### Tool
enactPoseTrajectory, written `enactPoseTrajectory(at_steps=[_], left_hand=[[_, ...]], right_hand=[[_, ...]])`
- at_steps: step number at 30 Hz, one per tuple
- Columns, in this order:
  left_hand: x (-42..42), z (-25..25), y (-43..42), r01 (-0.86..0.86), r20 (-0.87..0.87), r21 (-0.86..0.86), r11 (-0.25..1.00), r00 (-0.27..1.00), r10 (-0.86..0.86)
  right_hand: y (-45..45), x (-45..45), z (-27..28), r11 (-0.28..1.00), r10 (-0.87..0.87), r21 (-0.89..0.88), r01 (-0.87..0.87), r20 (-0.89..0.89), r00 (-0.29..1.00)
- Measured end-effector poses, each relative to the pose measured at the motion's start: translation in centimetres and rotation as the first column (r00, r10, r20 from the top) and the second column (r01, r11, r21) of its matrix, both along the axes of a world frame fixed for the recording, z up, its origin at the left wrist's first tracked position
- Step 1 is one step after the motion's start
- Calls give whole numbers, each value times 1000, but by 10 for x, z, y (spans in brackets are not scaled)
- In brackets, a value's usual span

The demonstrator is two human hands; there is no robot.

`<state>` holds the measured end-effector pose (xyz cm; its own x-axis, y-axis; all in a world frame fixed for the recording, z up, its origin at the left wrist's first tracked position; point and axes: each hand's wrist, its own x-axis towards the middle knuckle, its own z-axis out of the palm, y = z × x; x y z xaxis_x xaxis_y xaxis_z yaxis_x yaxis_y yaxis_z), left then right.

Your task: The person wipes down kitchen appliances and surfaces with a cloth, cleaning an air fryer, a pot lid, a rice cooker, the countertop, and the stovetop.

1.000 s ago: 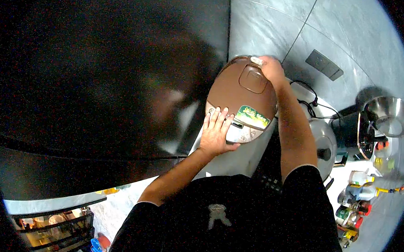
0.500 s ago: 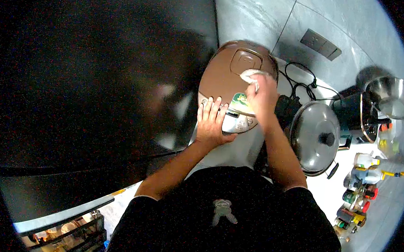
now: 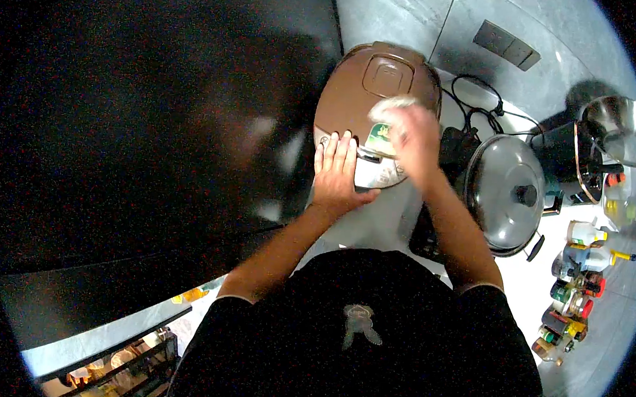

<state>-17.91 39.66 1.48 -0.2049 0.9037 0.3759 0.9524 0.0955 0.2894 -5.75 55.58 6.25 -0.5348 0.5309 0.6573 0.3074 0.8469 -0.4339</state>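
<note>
A brown rice cooker (image 3: 345,92) with a green label stands on the counter in front of me. My left hand (image 3: 335,174) lies with its fingers spread on the silvery front part of the lid. Over the right side of the lid, my right hand (image 3: 416,142) is closed on a white cloth (image 3: 395,105), slightly smeared by motion. The cloth lies against the lid just above the label, and my right hand hides part of the label.
Right of the cooker is a pan with a glass lid (image 3: 507,194). Black cables (image 3: 474,99) lie behind it. Further right are a black pot (image 3: 561,157), a steel bowl (image 3: 620,132) and several bottles (image 3: 580,277). A large black glossy panel (image 3: 156,132) fills the left.
My right hand has come from the cooker's far edge toward its front with the cloth. My left hand has stayed on the lid's front. The whole view has shifted.
</note>
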Motion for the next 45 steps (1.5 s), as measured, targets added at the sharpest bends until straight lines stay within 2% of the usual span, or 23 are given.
enactPoseTrajectory(at_steps=[2,5,6,8,11,14,16,18,20,21,23,24,25,27,30,32,34,35,38,40,41,44,45], left_hand=[[0,0,0,2,-32,-25,1000,999,-3],[-2,-9,2,-6,-33,5,1000,999,6],[-3,-13,3,-3,-35,6,1000,999,3],[-6,-23,3,-5,-58,16,1000,998,6],[-3,-19,1,-13,-53,62,998,998,16],[2,-10,0,-21,-51,32,999,998,23],[4,-4,-2,-39,-63,-14,999,997,38],[5,-3,-7,-36,-59,-8,999,998,36],[5,-4,-7,-31,-58,-19,999,998,30],[5,-3,-6,-28,-60,-23,999,998,26],[5,0,-6,-14,-54,22,1000,998,15],[4,0,-5,-13,-49,19,1000,999,14],[5,0,-5,-18,-61,22,1000,998,19],[5,1,-4,-22,-61,18,1000,998,23],[7,2,-3,-42,-94,20,999,995,44],[6,2,-2,-28,-39,46,999,999,30],[6,5,-1,-41,-33,34,999,999,42],[4,5,0,-30,-31,21,999,999,30],[2,0,1,-18,-32,24,1000,999,18],[3,2,0,-8,-27,0,1000,1000,8],[0,-6,1,-7,-109,25,1000,994,10],[-3,-14,0,24,-37,67,997,999,-21],[-1,-9,0,18,-26,38,999,1000,-17]], right_hand=[[30,-6,-21,957,-284,-83,278,-75,956],[3,-16,-8,984,-179,-16,178,-48,983],[-15,-16,-8,989,-116,90,114,10,993],[-52,-12,-11,991,131,30,-131,-3,991],[-51,5,-16,997,74,-15,-74,32,997],[3,4,-12,980,-184,57,190,-90,979],[48,-9,-17,894,-448,7,448,-9,894],[86,-20,-16,919,-394,-76,387,-132,910],[119,-24,-10,854,-353,-373,363,97,931],[132,-26,-14,851,-356,-378,365,96,929],[144,-27,-27,746,-364,-562,357,106,926],[137,-23,-23,744,-364,-563,360,112,925],[121,-13,-13,780,-294,-577,240,1,956],[98,-2,-22,809,-276,-569,148,-145,950],[29,10,-63,795,-441,-548,261,-226,869],[-43,23,-73,894,-406,-266,361,-137,903],[-98,32,-70,916,-311,-256,309,35,950],[-96,34,-70,917,-304,-260,303,38,952],[-68,47,-56,965,-219,-84,247,250,943],[-46,41,-42,943,-292,-97,317,207,934],[-37,36,-41,945,-288,-96,313,212,934],[-36,27,-38,937,-315,-123,327,110,943],[-48,30,-36,980,-171,-72,183,142,975]])
